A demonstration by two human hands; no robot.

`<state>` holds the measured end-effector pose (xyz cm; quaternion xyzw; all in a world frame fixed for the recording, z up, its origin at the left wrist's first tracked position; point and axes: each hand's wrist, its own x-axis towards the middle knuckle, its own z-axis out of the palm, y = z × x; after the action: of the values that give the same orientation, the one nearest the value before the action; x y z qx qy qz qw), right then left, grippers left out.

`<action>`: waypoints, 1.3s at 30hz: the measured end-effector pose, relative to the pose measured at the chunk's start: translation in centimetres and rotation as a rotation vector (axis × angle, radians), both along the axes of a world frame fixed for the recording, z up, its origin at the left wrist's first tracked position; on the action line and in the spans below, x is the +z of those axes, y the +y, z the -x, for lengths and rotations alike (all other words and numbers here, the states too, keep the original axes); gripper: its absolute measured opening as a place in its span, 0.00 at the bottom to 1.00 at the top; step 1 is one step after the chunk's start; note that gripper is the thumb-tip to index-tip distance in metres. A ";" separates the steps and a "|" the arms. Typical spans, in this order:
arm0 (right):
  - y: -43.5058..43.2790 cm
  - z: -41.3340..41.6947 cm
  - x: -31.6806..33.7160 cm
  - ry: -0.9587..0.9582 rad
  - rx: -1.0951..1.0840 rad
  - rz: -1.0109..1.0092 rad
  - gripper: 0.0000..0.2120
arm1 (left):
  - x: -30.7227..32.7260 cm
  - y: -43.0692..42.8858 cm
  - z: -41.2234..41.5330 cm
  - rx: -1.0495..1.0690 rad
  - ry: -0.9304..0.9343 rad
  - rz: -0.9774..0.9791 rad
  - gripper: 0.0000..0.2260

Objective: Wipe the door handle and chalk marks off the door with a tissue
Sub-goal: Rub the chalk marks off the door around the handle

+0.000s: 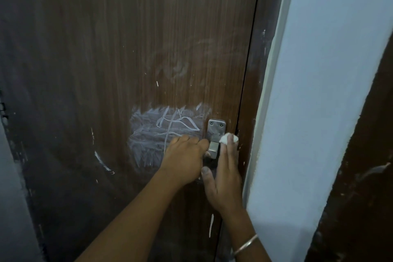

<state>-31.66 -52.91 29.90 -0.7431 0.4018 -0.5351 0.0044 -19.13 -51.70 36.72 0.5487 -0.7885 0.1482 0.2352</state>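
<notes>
Steel door handle (213,148) half behind hands (184,156)

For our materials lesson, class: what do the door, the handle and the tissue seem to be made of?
Door: wood or wood-look laminate, matt brown; fine vertical grain lines show. Handle: likely metal, dull silver-grey; it has a soft sheen and is fixed with screws. Tissue: soft white paper, probably; it is crumpled into a wad.
</notes>
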 end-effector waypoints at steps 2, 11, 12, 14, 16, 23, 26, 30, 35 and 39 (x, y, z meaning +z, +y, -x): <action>-0.7 -0.1 2.2 -0.012 -0.011 0.048 0.37 | 0.1 0.1 0.0 -0.004 -0.004 -0.011 0.04; 0.3 0.1 -1.5 0.029 -0.031 -0.042 0.36 | -0.1 0.2 0.1 0.003 0.025 0.007 0.03; 0.9 0.1 -3.1 0.051 -0.045 -0.107 0.38 | -0.2 0.2 0.1 0.008 0.027 0.020 0.04; 1.6 -0.1 -5.7 0.120 -0.123 -0.234 0.41 | -0.3 0.3 0.2 0.025 0.016 0.045 0.05; 1.5 0.0 -6.4 0.155 -0.160 -0.265 0.42 | -0.1 0.4 0.2 0.042 -0.004 0.040 0.06; 0.5 0.8 -5.0 0.218 -0.135 -0.184 0.42 | -0.2 0.9 0.5 0.119 -0.061 0.044 0.16; 0.9 0.6 -6.6 0.246 -0.172 -0.250 0.41 | -1.9 2.1 0.5 0.131 -0.039 0.068 0.31; 1.7 -0.3 -7.0 0.089 -0.018 -0.241 0.38 | -4.1 3.8 0.4 0.085 0.070 0.026 0.38; 0.2 -0.5 -3.0 0.024 -0.013 -0.057 0.40 | -5.2 5.1 -0.1 -0.003 0.366 -0.019 0.30; -1.2 -0.3 -1.5 0.065 -0.127 0.065 0.35 | -5.6 5.1 -0.8 -0.043 0.500 -0.019 0.31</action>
<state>-31.32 -54.14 28.37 -0.7329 0.4305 -0.5225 -0.0665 -18.36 -46.57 31.17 0.5536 -0.7187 -0.0046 0.4207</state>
